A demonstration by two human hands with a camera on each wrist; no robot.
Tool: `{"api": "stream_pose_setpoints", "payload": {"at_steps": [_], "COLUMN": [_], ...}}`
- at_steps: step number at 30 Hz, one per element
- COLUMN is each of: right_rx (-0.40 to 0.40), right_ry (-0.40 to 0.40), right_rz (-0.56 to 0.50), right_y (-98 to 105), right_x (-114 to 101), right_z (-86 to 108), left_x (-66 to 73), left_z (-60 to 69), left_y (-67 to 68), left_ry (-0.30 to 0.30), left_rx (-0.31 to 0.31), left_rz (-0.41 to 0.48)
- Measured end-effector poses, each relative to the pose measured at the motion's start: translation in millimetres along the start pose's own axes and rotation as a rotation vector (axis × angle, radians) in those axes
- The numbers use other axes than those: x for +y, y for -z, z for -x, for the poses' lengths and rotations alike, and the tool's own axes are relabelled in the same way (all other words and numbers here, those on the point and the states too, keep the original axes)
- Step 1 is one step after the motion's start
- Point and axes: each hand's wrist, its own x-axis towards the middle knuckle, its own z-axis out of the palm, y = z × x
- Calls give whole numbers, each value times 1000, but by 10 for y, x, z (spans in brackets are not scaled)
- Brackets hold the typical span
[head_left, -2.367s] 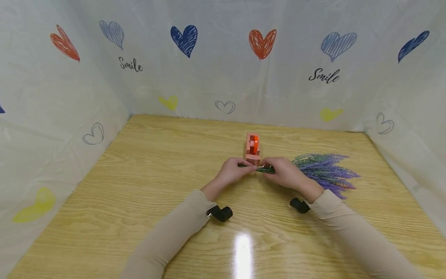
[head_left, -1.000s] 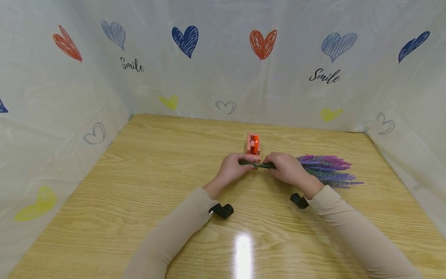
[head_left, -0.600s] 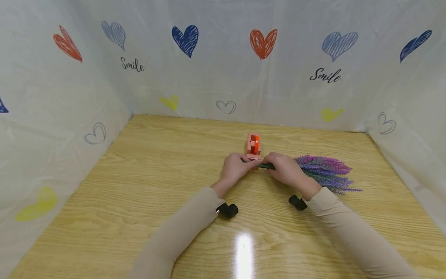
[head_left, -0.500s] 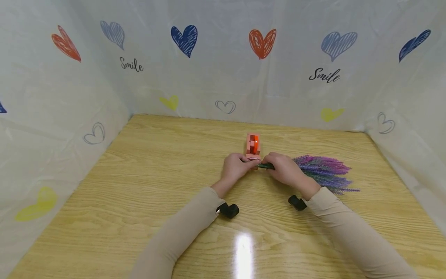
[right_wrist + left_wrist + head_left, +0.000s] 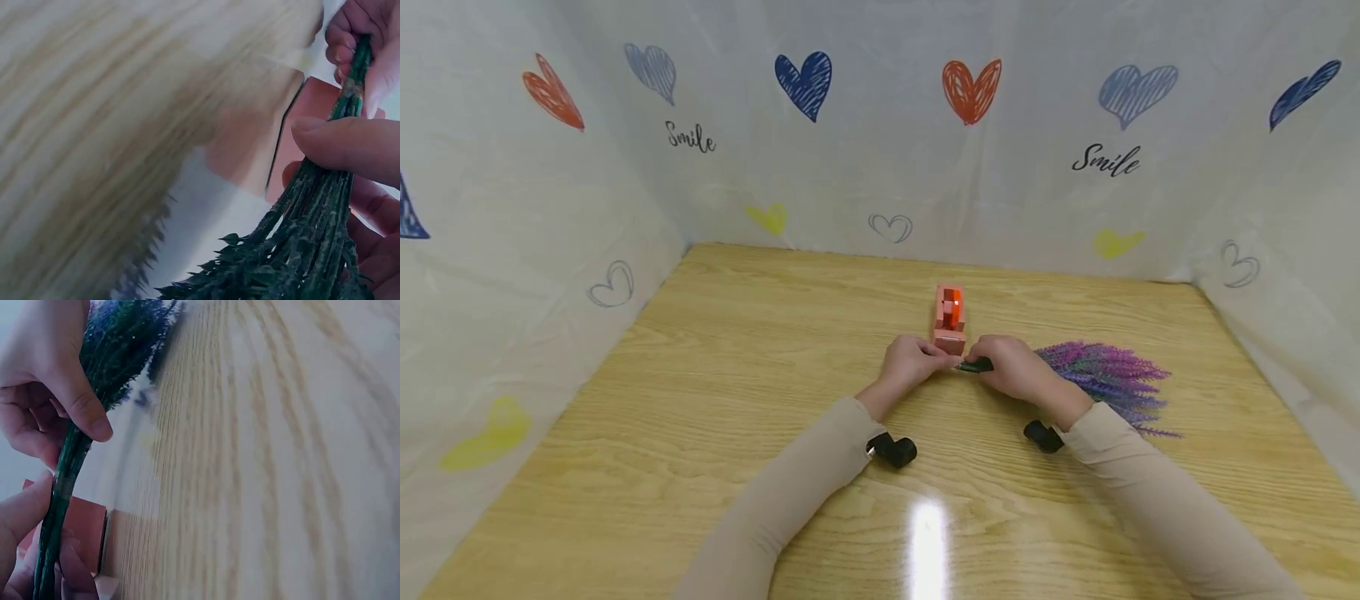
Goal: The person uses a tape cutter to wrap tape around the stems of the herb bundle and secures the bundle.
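A bunch of lavender with purple and magenta heads lies sideways between both hands, its heads to the right. My right hand grips the green stems just below the leaves, thumb on one side and fingers on the other. Toward the stem ends, my left hand pinches them between thumb and fingers. A clear band of tape goes round the stems between the hands, at the left thumb tip. Right behind the hands stands a pink tape dispenser with an orange-red roll core. The left fingertips are partly hidden behind the stems.
Everything is on a wood-grain table. A whitish curtain printed with hearts and "Smile" encloses its back and sides. Black wrist camera mounts stick out from both sleeves.
The lavender bunch has turned about its stems, bringing magenta heads to the top. The left fingers have closed over the stems again, and both hands have shifted slightly back from the dispenser.
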Motion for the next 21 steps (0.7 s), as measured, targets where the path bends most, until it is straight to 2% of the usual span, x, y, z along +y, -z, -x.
{"api": "stream_pose_setpoints", "payload": {"at_steps": [3,6,10,14,17,21], "right_rx": [-9,1,8,25,39,64], "right_ry": [-21,-44,-57,-36,-17,16], "right_rz": [-2,-11,-16,7,27,57], "right_y": [43,120,218,283,320,356], "right_x": [-2,-35,-122,-204,-275,-358], "right_z": [38,78,112,146,171,203], "left_x": [-15,-4,-10,-6,11,40], "left_z": [5,37,123,192,223,236], "left_y": [-26,-20,39,90,128,179], "left_ry": [-43,-119,-266,-391,-426,-420], "left_rx": [-9,-9,-18,-60,-99,-170], "left_rz": [13,55,84,65,36,-26]}}
